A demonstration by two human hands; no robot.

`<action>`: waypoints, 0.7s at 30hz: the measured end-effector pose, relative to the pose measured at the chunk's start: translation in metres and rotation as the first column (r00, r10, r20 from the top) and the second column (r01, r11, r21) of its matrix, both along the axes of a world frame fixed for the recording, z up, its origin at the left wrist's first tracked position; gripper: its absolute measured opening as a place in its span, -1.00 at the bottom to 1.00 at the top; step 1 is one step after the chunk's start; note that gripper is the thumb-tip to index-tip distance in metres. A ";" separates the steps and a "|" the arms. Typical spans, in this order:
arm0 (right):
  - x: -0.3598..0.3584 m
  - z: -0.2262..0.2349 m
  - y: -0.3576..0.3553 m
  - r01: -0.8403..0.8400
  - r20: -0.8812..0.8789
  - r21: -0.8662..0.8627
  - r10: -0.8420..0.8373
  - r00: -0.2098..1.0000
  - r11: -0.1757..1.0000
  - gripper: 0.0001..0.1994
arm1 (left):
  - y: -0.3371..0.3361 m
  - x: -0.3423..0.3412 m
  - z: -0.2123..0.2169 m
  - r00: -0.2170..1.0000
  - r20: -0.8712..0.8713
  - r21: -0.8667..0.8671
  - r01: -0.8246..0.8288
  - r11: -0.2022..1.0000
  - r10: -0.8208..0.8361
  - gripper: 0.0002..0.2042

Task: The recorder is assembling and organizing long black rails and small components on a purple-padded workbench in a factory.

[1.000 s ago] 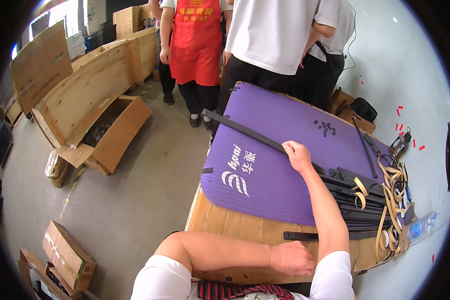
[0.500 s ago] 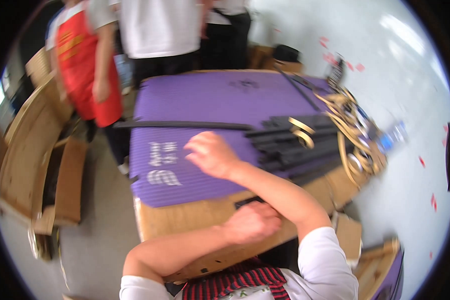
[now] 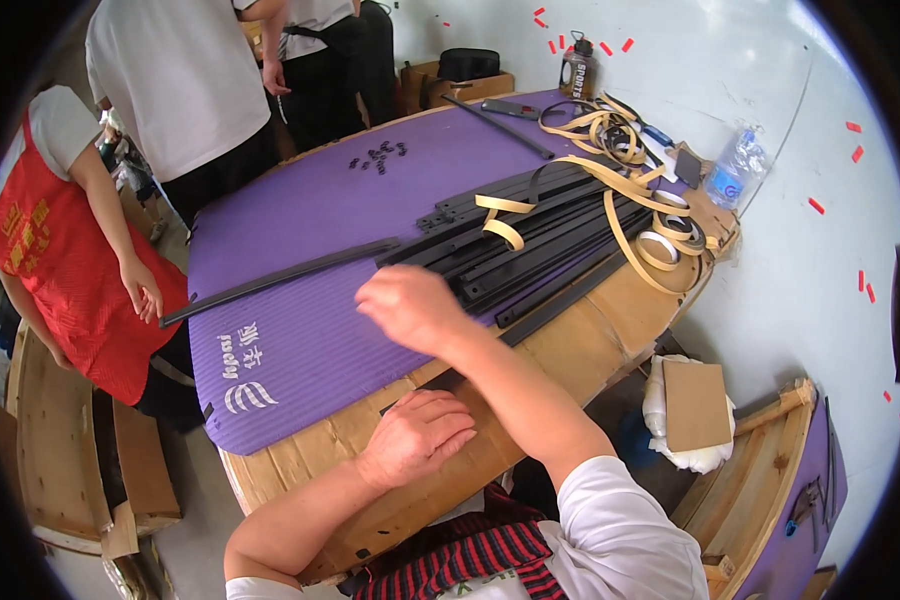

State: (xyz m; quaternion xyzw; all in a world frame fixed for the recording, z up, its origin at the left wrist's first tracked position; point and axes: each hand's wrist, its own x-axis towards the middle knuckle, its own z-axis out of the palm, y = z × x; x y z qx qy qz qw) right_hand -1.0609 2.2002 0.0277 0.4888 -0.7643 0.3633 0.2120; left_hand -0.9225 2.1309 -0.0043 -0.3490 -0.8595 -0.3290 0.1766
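Curling over the purple mat (image 3: 300, 220), the right hand (image 3: 407, 308) is just beside the pile of black bars (image 3: 540, 255), with one long bar (image 3: 290, 278) lying to their left; I cannot tell whether its grip holds anything. The left hand (image 3: 415, 438), fingers loosely bent, is over the brown surface (image 3: 590, 345), its grip hidden too.
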 end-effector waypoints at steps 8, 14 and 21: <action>-0.048 0.016 0.089 0.430 0.119 0.234 -0.464 0.878 0.872 -0.88 | -0.004 -0.002 0.007 0.996 0.014 0.061 -0.092 0.994 0.092 -0.84; -0.046 0.017 0.096 0.328 0.200 0.389 -0.427 0.882 0.861 -0.83 | -0.010 0.000 0.004 0.981 0.064 0.083 -0.191 0.978 0.186 -0.80; -0.047 0.020 0.104 0.294 0.172 0.372 -0.377 0.910 0.880 -0.77 | -0.007 0.000 0.005 0.983 0.090 0.056 -0.167 0.984 0.161 -0.81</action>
